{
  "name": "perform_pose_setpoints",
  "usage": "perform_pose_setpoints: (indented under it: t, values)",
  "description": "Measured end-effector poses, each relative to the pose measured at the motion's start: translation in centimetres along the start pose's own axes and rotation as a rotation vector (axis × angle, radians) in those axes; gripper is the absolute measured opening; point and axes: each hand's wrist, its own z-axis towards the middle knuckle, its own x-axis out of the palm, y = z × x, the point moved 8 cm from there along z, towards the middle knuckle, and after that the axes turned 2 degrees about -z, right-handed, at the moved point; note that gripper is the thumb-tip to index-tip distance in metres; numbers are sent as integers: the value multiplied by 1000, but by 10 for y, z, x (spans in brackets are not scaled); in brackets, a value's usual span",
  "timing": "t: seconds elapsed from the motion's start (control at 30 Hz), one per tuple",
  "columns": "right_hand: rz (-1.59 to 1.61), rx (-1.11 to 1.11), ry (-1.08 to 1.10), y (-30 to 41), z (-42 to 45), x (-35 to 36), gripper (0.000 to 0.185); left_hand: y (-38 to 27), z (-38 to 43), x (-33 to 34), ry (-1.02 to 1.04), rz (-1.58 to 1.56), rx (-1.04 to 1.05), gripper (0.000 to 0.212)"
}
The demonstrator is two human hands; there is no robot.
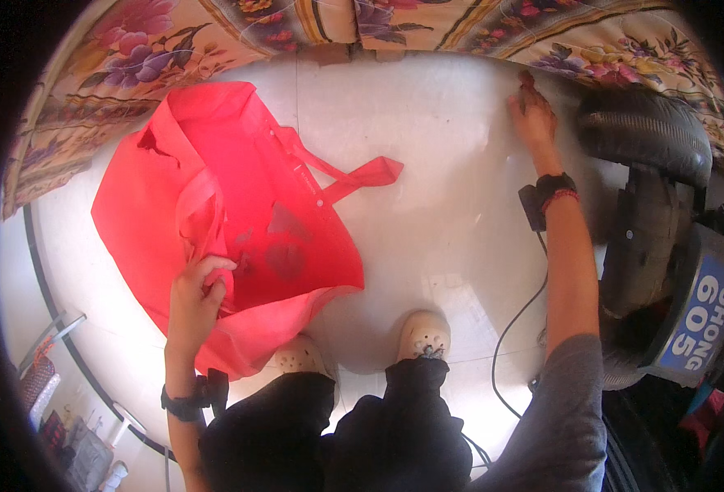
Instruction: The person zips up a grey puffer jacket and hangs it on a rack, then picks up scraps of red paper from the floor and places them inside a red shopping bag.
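A large red fabric bag [153, 246] with its mouth gaping toward me rests on the pale tiled floor at the left. Its front side has a dark tear, and inside are a few greyish-brown patches that I cannot identify. My left hand [199, 298] grips the near edge of the bag by a handle strap. The other strap [371, 174] sprawls to the right over the tiles. My right hand [534, 120] is stretched far forward, low over the floor. At its fingertips is a small dark reddish thing [526, 80]; whether the fingers hold it cannot be made out.
Floral cloth [392, 24] hangs along the far side. At the right stands a black wheeled machine [644, 240] bearing the maker's name Fuhong. A cable [498, 350] trails near my right arm. Mixed items [85, 449] sit at lower left. My pale clogs [424, 335] are below.
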Motion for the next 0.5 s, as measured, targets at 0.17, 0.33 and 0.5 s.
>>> perform_pose_setpoints:
  t: [0.17,0.33,0.5]
  values:
    - [41,-132,-70,38,-32,-14,41,-1,-8,-9,-39,-18,46,23]
    - [258,-357,-131,103,-89,-34,43,-3,-13,-7,-4,-23,-21,24]
    - [725,-589,87,233,-152,-68,53,-4,-22,-12,-47,-59,6,23]
